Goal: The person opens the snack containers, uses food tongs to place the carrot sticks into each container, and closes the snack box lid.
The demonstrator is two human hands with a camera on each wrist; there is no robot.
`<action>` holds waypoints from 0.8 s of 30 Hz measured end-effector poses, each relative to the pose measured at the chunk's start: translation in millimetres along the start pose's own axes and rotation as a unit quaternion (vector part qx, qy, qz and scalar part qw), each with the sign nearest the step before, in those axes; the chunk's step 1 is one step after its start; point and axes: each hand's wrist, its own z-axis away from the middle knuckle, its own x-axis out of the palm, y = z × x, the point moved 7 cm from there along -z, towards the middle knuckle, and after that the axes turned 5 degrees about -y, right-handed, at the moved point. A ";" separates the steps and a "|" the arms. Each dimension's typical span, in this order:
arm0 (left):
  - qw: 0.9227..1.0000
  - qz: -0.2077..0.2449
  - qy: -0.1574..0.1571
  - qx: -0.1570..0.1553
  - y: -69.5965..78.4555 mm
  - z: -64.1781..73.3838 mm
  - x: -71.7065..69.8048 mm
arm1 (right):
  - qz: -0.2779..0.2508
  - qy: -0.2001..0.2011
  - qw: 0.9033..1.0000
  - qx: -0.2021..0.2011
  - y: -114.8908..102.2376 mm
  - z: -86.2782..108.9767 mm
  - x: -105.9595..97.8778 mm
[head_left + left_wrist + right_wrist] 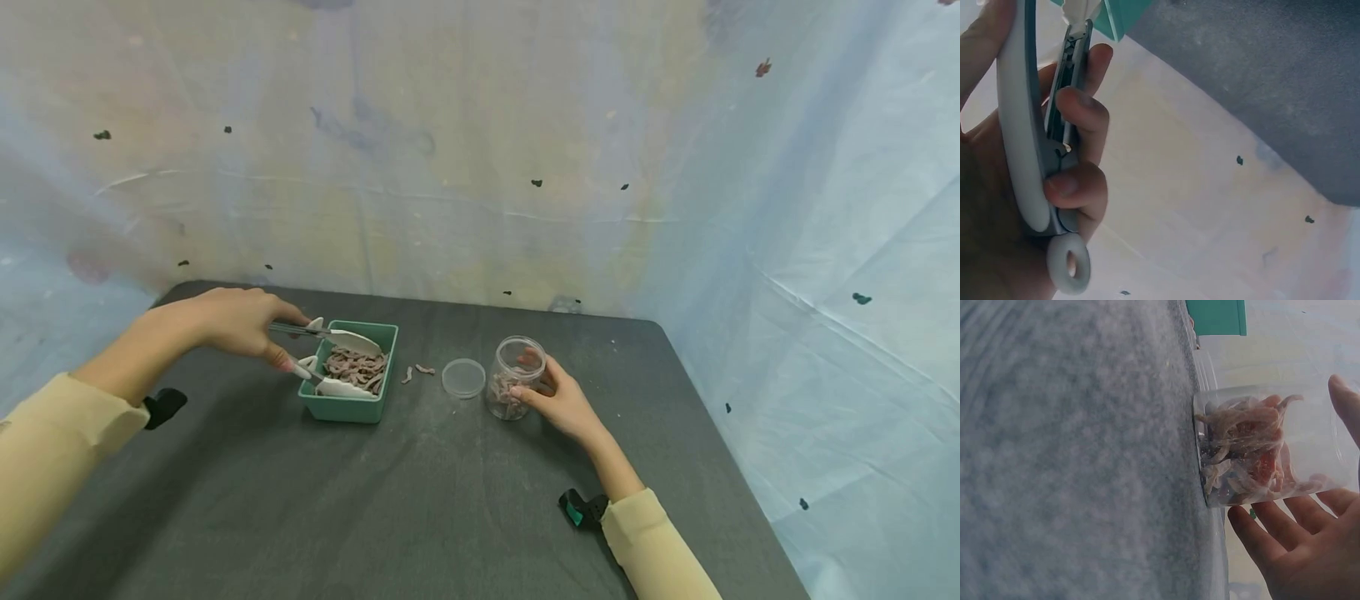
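Beside tub (pixel 343 409), left grip (pixel 242 321) round spread tongs (pixel 354 341)

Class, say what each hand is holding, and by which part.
Left hand: the tongs, by their handles. Right hand: the clear jar, round its side.

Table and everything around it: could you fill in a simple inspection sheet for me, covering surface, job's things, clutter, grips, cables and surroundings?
Surface: dark grey table, a few pale specks.
Job's things: green tub of brownish strips; tongs, white heads spread at the tub; clear jar, mouth up and uncovered, partly filled with similar strips; round clear lid lying beside it.
Clutter: two loose strips between tub and lid.
Grips: left hand holds the tongs; right hand holds the jar.
Cables: nothing seen.
Surroundings: pale sheeting with dark marks.
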 end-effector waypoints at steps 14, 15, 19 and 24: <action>1.000 -0.025 -0.012 -0.011 11.1 -10.5 -6.6 | 0.000 0.002 1.000 0.004 0.4 0.7 -2.2; 1.000 -0.026 -0.012 -0.010 11.7 -10.8 -6.8 | -0.002 0.003 1.000 0.006 0.5 0.9 -2.2; 0.999 -0.031 -0.004 -0.006 13.3 -11.6 -8.9 | 0.000 0.002 1.000 0.001 -0.4 1.3 -2.2; 0.999 -0.039 0.010 -0.003 12.6 -12.2 -10.7 | 0.002 0.002 1.000 -0.005 0.2 0.3 -2.9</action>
